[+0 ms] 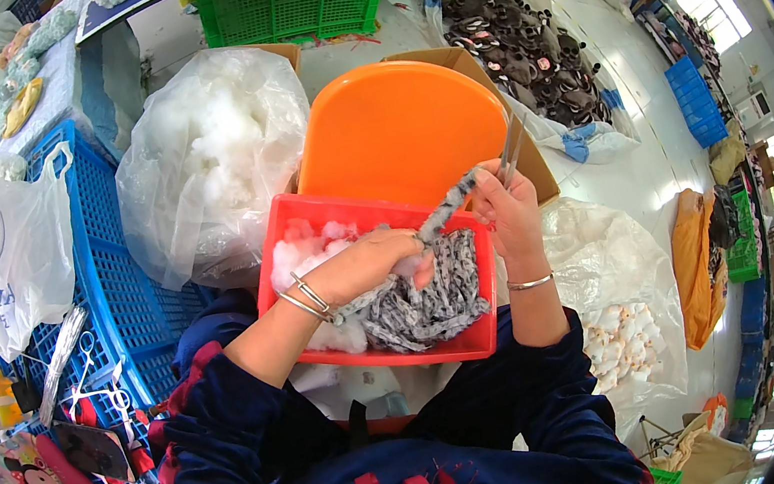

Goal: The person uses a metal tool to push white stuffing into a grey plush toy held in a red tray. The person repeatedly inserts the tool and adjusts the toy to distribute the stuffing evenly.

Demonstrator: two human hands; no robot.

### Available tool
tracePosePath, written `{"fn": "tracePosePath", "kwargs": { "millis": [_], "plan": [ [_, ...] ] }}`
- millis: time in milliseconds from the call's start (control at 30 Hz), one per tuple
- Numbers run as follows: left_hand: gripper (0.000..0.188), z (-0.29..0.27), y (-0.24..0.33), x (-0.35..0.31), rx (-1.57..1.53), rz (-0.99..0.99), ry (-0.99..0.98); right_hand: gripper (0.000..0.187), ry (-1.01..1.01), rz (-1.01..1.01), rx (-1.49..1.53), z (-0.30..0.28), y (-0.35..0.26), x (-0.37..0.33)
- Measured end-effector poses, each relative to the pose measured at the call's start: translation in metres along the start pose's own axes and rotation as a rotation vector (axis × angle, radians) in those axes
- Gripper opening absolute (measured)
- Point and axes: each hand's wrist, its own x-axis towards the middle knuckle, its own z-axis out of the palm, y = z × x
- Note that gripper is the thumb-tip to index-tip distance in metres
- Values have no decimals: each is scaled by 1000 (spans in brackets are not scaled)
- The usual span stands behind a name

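A mottled grey plush tube point(450, 207) is slanting over the red tray point(363, 207), the left hand point(394, 256) gripping its lower end, the right hand point(506, 201) pinching its top and carrying a slim metal tool point(508, 144). It's seemingly being worked midway; loose white stuffing point(300, 254) is remaining. Whether the heaped grey tubes point(427, 304) are finished, I'm not telling from here.

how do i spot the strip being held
Find the orange seat, then the red tray just below it in the picture. At its upper right, left hand and right hand hold the grey mottled strip. Unlike the heaped strips, it is raised between the hands.
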Motion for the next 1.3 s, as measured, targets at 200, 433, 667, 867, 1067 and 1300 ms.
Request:
{"fn": "tracePosePath", "kwargs": {
  "millis": [200,433,667,867,1067,1300],
  "plan": [
    [22,14,-2,5,-356,-35,200,8,19,3,-20,10,4,-3],
    [13,4,-3,7,-277,81,487,10,133,-6,-45,4,4,-5],
    [5,-8,-11,7,-224,158,472,9,155,-36,18,2,0,-2],
    [7,-11,-17,7,-190,196,446,8,166,-16,29,4,-5,-4],
    [25,-9,-9,7,-227,83,494,6,167,-5,41,3,-2,-5],
    [37,-6,-11,5,-67,-6,399,7,122,26,61,12,4,-6]
  ]
}}
